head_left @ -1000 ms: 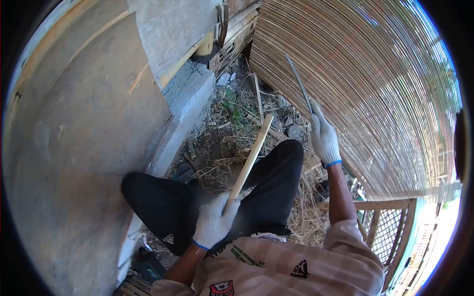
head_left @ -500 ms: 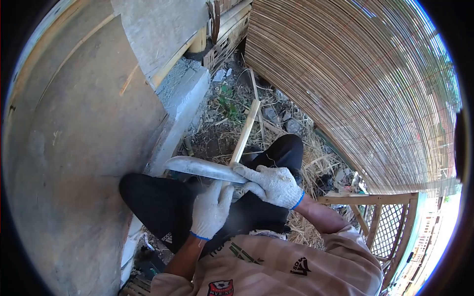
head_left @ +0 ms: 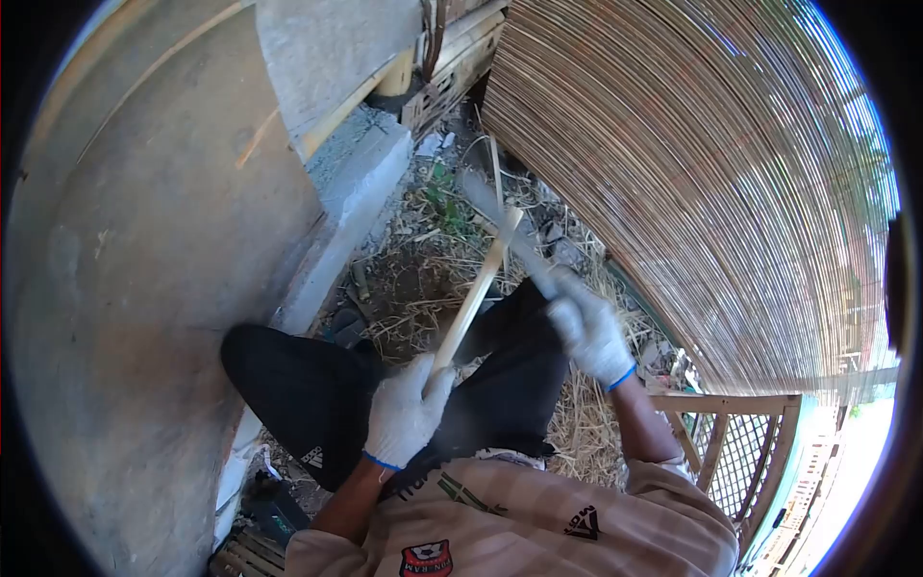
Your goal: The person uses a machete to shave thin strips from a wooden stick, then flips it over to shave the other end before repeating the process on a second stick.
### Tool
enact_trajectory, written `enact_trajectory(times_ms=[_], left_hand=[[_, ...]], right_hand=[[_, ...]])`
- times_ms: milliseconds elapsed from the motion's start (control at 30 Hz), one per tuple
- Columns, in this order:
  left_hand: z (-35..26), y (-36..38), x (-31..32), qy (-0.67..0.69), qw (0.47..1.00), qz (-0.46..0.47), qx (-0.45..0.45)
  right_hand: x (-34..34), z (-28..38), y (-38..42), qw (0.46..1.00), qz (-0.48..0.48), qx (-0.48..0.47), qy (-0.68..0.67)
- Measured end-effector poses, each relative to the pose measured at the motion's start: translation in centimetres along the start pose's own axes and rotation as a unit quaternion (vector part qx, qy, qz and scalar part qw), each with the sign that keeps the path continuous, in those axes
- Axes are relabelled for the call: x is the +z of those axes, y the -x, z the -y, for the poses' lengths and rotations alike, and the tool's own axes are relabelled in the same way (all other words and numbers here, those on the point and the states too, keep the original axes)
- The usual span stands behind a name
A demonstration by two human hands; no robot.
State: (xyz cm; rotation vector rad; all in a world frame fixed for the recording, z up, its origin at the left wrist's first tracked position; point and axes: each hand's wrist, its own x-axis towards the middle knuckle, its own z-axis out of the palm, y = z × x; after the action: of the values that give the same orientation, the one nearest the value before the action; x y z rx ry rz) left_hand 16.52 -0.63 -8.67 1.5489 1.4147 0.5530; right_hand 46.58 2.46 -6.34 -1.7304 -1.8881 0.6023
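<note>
My left hand (head_left: 409, 409), in a white knit glove with a blue cuff, is closed round the lower end of a pale split-bamboo strip (head_left: 473, 300). The strip slants up and away from my lap, over the ground between my knees. My right hand (head_left: 588, 332), gloved the same way, grips a machete (head_left: 524, 248); its handle is hidden in the fist. Motion blurs the grey blade, which points up and to the left and crosses the strip near its far end in this view.
A large board panel (head_left: 163, 288) stands at the left beside a concrete ledge (head_left: 351, 226). On the right hangs a slatted bamboo screen (head_left: 692, 163), with a wooden lattice frame (head_left: 745, 452) below it. Dry straw (head_left: 586, 433) and rubble cover the ground. Another thin strip (head_left: 496, 168) lies farther off.
My right hand has moved right and forward with the machete, swinging the blade from across the strip near my left hand to its far end. My left hand stays on the strip.
</note>
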Motion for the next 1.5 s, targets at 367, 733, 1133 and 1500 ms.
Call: enact_trajectory(times_ms=[367,733,1133,1500], left_hand=[[0.7,-1.1,1.0,0.103,0.993,0.038,-0.044],[0.4,-1.0,1.4,0.11,0.993,0.042,-0.029],[-1.2,-1.0,0.7,0.073,0.996,-0.025,0.044],[-1.7,-0.1,0.2,0.061,0.998,-0.009,0.016]], right_hand=[[5.7,3.6,1.8,0.98,0.187,-0.047,0.045],[5.6,5.0,1.4,0.984,0.168,-0.049,0.022],[5.5,6.1,-0.5,0.997,0.071,0.006,0.037],[4.1,3.4,-5.4,0.992,-0.097,0.04,0.075]])
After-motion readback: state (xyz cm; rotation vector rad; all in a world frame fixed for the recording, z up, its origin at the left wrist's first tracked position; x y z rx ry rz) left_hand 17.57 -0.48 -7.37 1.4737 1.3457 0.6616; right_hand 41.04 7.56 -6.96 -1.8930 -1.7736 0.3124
